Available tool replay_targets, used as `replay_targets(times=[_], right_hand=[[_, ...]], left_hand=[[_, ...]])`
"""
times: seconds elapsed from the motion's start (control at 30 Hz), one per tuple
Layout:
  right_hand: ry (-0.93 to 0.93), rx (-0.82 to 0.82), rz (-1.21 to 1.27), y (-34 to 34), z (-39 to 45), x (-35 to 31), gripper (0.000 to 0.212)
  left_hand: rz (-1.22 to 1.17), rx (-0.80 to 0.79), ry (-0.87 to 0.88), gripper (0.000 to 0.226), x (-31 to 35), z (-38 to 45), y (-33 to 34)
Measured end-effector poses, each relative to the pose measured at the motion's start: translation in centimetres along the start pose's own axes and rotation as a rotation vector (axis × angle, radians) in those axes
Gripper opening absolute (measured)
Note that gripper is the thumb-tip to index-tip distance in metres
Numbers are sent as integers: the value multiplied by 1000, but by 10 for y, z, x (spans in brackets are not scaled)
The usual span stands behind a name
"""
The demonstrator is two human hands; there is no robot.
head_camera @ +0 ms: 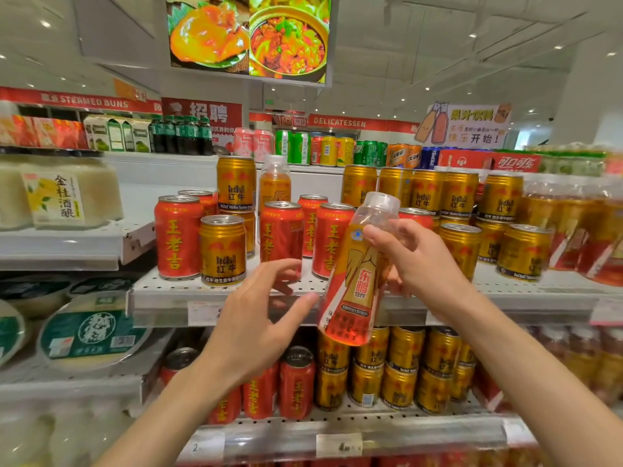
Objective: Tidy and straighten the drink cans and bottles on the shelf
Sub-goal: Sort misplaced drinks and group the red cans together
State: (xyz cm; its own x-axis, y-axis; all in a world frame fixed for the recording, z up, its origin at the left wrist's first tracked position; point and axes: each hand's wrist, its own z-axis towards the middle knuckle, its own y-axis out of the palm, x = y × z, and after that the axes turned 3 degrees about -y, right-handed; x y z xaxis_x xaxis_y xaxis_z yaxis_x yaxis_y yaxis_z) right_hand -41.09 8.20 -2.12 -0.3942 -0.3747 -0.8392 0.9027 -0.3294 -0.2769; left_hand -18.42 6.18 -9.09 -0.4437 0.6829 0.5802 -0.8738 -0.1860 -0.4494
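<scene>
The orange bottle (350, 281) hangs tilted in front of the shelf edge (256, 299), its clear cap leaning toward one o'clock and its base off the shelf, out over the row below. The right hand (418, 261) grips it around the upper body, fingers curled on the label just under the neck. The left hand (259, 325) hovers at the bottle's eight o'clock with fingers spread and relaxed, thumb near the lower label; whether the thumb touches it cannot be told.

The hold is high and one-handed, so the heavy base could swing and slip from the grip, most likely if the person turns it upright quickly. Set back carelessly, the base could knock the red cans (332, 241) standing just behind it at eleven o'clock, and they stand close enough together to topple each other.

A matching bottle (274, 183) stands further back at eleven o'clock, behind the red cans and beside a stacked gold can (236, 183); reaching that spot means passing over the front cans. More gold cans (460, 244) crowd the shelf at three o'clock, and a lone gold can (222, 249) sits among red ones at nine o'clock.
</scene>
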Motion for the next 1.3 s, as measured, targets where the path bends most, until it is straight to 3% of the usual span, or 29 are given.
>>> replay_targets(times=[0.07,0.17,0.4,0.6,0.9,1.1,1.3], right_hand=[[13,41,24,1,-7,3,36],[27,109,62,-6,-16,10,42],[9,165,121,-73,-29,32,48],[-22,173,112,-177,-25,70,61],[-42,200,106,-308,-11,102,42],[-111,256,-64,-357,11,103,62],[-143,293,-269,-370,54,110,72]], left_hand=[[-43,-155,18,56,4,-5,12],[-73,-212,50,59,10,-6,29],[-121,-187,104,51,47,-2,89],[-115,-165,134,54,106,10,182],[-146,-181,148,54,178,38,299],[-34,-173,232,60,201,74,335],[86,42,157,53,178,115,338]])
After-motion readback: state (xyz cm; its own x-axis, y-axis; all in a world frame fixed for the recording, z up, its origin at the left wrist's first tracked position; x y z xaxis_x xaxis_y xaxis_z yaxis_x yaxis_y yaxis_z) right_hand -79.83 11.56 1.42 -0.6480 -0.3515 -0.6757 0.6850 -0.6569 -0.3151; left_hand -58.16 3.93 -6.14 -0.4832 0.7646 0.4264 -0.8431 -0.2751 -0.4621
